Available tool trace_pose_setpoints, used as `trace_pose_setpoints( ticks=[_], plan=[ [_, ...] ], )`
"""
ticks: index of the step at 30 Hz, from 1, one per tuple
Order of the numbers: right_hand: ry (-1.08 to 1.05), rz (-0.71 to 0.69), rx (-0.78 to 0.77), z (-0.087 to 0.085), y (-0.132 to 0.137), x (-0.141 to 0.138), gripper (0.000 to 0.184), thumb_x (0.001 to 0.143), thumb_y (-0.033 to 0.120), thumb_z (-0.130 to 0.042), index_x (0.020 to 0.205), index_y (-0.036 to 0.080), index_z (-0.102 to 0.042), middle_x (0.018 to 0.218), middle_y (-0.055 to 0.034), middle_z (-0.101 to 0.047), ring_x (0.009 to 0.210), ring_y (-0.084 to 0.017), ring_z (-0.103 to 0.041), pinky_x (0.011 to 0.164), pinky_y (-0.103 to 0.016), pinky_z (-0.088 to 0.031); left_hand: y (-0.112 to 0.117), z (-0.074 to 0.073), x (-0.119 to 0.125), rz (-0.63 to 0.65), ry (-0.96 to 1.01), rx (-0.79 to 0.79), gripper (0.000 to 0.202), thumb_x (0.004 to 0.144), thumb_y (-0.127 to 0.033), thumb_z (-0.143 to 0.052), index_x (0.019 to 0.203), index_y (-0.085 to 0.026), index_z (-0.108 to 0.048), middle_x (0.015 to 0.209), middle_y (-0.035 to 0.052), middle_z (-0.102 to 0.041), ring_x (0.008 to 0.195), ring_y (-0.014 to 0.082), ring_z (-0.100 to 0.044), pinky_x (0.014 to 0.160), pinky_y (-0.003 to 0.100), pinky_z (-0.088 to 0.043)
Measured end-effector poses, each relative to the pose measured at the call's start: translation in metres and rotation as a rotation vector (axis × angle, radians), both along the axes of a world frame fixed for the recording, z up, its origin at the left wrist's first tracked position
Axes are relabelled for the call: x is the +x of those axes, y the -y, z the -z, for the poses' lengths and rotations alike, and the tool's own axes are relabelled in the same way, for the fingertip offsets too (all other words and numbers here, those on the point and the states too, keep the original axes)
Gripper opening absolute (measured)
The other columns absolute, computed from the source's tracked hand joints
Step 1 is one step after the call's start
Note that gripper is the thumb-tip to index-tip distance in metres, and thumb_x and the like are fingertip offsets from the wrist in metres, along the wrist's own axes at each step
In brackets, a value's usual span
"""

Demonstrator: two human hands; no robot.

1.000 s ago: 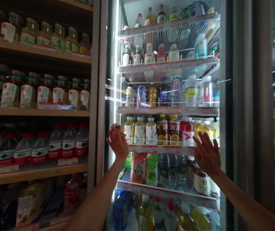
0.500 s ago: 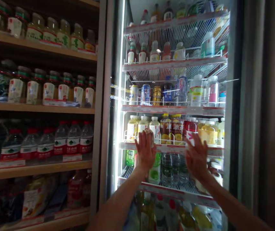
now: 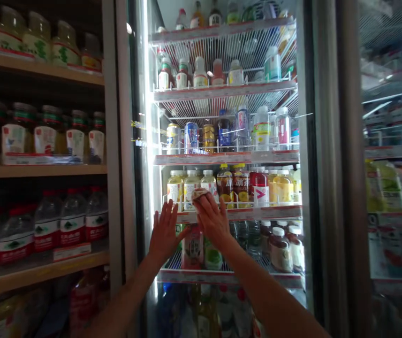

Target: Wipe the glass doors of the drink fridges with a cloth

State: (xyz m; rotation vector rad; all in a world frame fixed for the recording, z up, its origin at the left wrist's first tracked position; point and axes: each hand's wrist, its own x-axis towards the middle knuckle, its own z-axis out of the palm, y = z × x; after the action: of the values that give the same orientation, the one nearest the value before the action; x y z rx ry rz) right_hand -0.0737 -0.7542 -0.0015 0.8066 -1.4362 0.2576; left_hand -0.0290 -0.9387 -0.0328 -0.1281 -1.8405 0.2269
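Both arms reach toward the glass door of a lit drinks cooler, which has a pale shelf front (image 3: pixel 278 214) at hand height. My right hand (image 3: pixel 215 220) lies over a small crumpled whitish cloth (image 3: pixel 200 193), pressing it to the glass; the cloth pokes out past the fingertips. To its left, my left hand (image 3: pixel 165 232) is raised with fingers spread, thumb toward the right hand, and holds nothing. Its palm faces the glass; whether it touches is hard to tell. Behind the hands stand pale yellow bottles (image 3: pixel 191 185) and a pink-labelled drink (image 3: pixel 193 249).
Wooden shelves (image 3: pixel 42 171) with rows of bottles (image 3: pixel 72 218) stand to the left. A metal door frame (image 3: pixel 348 188) runs down the right side, with another glass-fronted cooler of packaged drinks (image 3: pixel 385 188) beyond it.
The view has turned right. My right hand has moved left beside the left hand and is now on the cloth. The cloth was under my left hand, which has let go and shifted left.
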Motion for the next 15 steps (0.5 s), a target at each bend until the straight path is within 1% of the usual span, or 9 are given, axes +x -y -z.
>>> trace_pose_setpoints(
  ticks=[3, 5, 7, 8, 9, 10, 13, 14, 15],
  plan=[
    [-0.066, 0.064, 0.009, 0.014, -0.076, -0.019, 0.042, 0.085, 0.019, -0.045, 0.127, 0.024, -0.047, 0.13, -0.0045, -0.051, 0.129, -0.02, -0.034, 0.11, -0.046, -0.013, -0.007, 0.001, 0.0, -0.031, 0.007, -0.008, 0.077, 0.085, -0.054, -0.037, 0.143, -0.015, -0.006, 0.147, 0.0149, -0.023, 0.138, 0.0257, -0.015, 0.109, 0.048, -0.019],
    [-0.047, 0.146, -0.183, 0.021, -0.128, -0.033, 0.043, 0.086, 0.021, -0.044, 0.129, 0.023, -0.046, 0.134, -0.0079, -0.047, 0.129, -0.023, -0.035, 0.107, -0.048, -0.018, -0.01, 0.003, -0.001, -0.038, 0.002, 0.019, 0.074, 0.086, -0.052, -0.036, 0.143, -0.016, -0.005, 0.147, 0.0143, -0.022, 0.138, 0.026, -0.013, 0.109, 0.049, -0.018],
    [-0.025, 0.209, -0.489, 0.022, -0.154, -0.038, 0.045, 0.087, 0.024, -0.041, 0.132, 0.018, -0.043, 0.138, -0.0132, -0.04, 0.13, -0.028, -0.033, 0.103, -0.051, -0.025, -0.012, 0.006, -0.003, -0.032, -0.004, 0.052, 0.073, 0.087, -0.051, -0.036, 0.143, -0.016, -0.004, 0.148, 0.014, -0.021, 0.138, 0.0265, -0.011, 0.109, 0.051, -0.017],
    [-0.001, 0.226, -0.581, 0.022, -0.152, -0.036, 0.047, 0.087, 0.025, -0.039, 0.133, 0.016, -0.041, 0.14, -0.015, -0.038, 0.131, -0.029, -0.031, 0.101, -0.051, -0.028, -0.013, 0.006, -0.004, -0.027, -0.003, 0.066, 0.074, 0.087, -0.051, -0.036, 0.143, -0.017, -0.003, 0.148, 0.0139, -0.021, 0.138, 0.0266, -0.01, 0.109, 0.051, -0.016],
    [0.025, 0.23, -0.596, 0.023, -0.14, -0.031, 0.048, 0.088, 0.025, -0.037, 0.134, 0.015, -0.039, 0.14, -0.0155, -0.037, 0.132, -0.029, -0.029, 0.1, -0.051, -0.028, -0.013, 0.007, -0.005, -0.02, -0.002, 0.075, 0.075, 0.086, -0.052, -0.035, 0.143, -0.017, -0.003, 0.148, 0.014, -0.02, 0.138, 0.0266, -0.01, 0.109, 0.051, -0.015],
    [0.052, 0.222, -0.536, 0.023, -0.121, -0.024, 0.048, 0.088, 0.024, -0.035, 0.135, 0.016, -0.038, 0.14, -0.0145, -0.037, 0.133, -0.028, -0.028, 0.101, -0.05, -0.028, -0.013, 0.007, -0.005, -0.013, -0.002, 0.082, 0.075, 0.086, -0.053, -0.035, 0.143, -0.017, -0.003, 0.148, 0.0139, -0.02, 0.138, 0.0265, -0.01, 0.109, 0.051, -0.015],
    [0.052, 0.16, -0.059, 0.027, -0.057, -0.004, 0.046, 0.088, 0.024, -0.038, 0.133, 0.023, -0.041, 0.138, -0.0055, -0.043, 0.133, -0.022, -0.028, 0.109, -0.045, -0.016, -0.012, 0.006, -0.003, 0.001, 0.01, 0.092, 0.076, 0.085, -0.055, -0.036, 0.143, -0.019, -0.003, 0.148, 0.0132, -0.019, 0.138, 0.0258, -0.011, 0.109, 0.051, -0.017],
    [0.04, 0.141, 0.056, 0.029, -0.047, -0.001, 0.045, 0.087, 0.024, -0.04, 0.132, 0.025, -0.042, 0.137, -0.0032, -0.044, 0.133, -0.02, -0.028, 0.11, -0.044, -0.012, -0.011, 0.006, -0.002, 0.005, 0.019, 0.09, 0.078, 0.084, -0.056, -0.037, 0.143, -0.019, -0.003, 0.149, 0.0132, -0.019, 0.138, 0.0258, -0.011, 0.109, 0.051, -0.017],
    [0.03, 0.129, 0.114, 0.031, -0.047, 0.0, 0.045, 0.087, 0.024, -0.042, 0.131, 0.026, -0.043, 0.136, -0.0022, -0.046, 0.133, -0.02, -0.029, 0.111, -0.045, -0.009, -0.011, 0.005, -0.001, 0.01, 0.031, 0.085, 0.081, 0.083, -0.058, -0.039, 0.143, -0.019, -0.003, 0.149, 0.0135, -0.018, 0.138, 0.0263, -0.012, 0.109, 0.051, -0.018]
  ],
)
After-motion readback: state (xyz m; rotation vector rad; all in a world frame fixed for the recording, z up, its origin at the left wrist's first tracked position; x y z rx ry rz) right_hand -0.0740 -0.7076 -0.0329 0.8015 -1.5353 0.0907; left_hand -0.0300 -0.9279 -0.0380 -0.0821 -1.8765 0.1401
